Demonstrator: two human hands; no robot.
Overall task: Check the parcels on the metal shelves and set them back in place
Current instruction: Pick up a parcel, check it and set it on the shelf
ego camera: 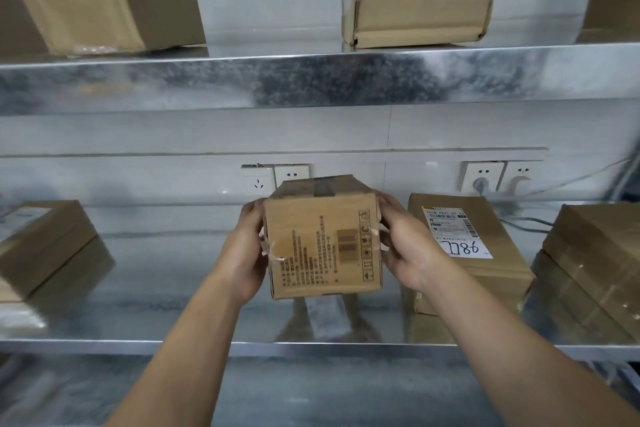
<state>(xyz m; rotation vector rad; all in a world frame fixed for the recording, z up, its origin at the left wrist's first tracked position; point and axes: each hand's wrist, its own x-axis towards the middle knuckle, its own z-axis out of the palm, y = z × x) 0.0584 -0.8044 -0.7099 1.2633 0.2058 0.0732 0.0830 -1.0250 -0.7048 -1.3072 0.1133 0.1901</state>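
1. The small parcel is being held at the lower centre of the frame, just over the lower shelf, with its printed face and barcode turned toward the camera. Whether its far edge is resting on the metal cannot be told.
2. It is being clamped from both sides. The left hand is being wrapped round its left side and the right hand round its right, with the fingers curled over the edges. Glossy clear tape is lying under both grips, so a slip is being risked if the squeeze is eased before the base is settled.
3. The shelf surface is looking smooth and shiny, so a parcel being released early or pushed briskly is likely to skid.
4. The labelled parcel is lying just right of centre, close to the right hand. It could be nudged askew as the hand is being drawn away.
5. At the back, middle right, plugs are sitting in the wall sockets and a cable is trailing along the shelf. A parcel being shoved too deep could be pressed against them.
6. The upper shelf is spanning the frame overhead, and its front edge could be struck if the parcel is being lifted high.
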